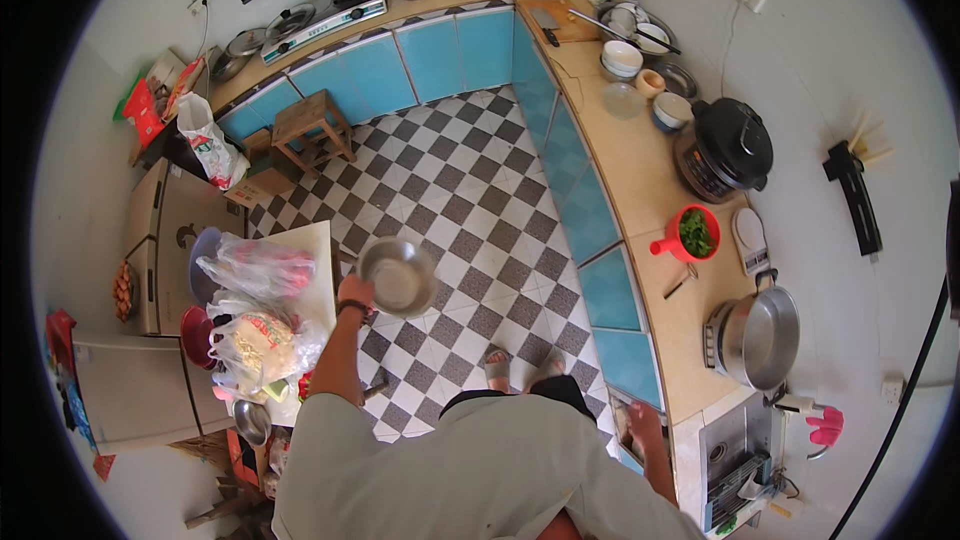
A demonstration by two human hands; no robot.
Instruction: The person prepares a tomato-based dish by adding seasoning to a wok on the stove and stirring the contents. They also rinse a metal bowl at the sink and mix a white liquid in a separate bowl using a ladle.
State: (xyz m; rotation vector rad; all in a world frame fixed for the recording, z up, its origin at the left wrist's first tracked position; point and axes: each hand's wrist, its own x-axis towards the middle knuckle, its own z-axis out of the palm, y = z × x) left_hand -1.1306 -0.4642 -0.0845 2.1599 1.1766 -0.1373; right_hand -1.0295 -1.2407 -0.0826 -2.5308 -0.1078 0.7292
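Observation:
My left hand (356,290) grips the rim of a stainless steel bowl (397,277), held over the checkered floor just right of the white table (319,240). The bowl looks empty and is slightly blurred. Down by the right-hand counter, my right hand (641,420) hangs beside a gap in the blue cabinet front (621,420), with nothing visible in it. Plastic bags (259,345) of food crowd the table near my left arm. A small metal bowl (251,421) stands at the table's near corner.
Along the right counter are a red dipper (695,234) of green leaves, a kitchen scale (750,240), a pressure cooker (724,150), a large steel pot (761,337) and a sink (720,450). A wooden stool (311,120) and a cardboard box (262,180) stand on the floor ahead left.

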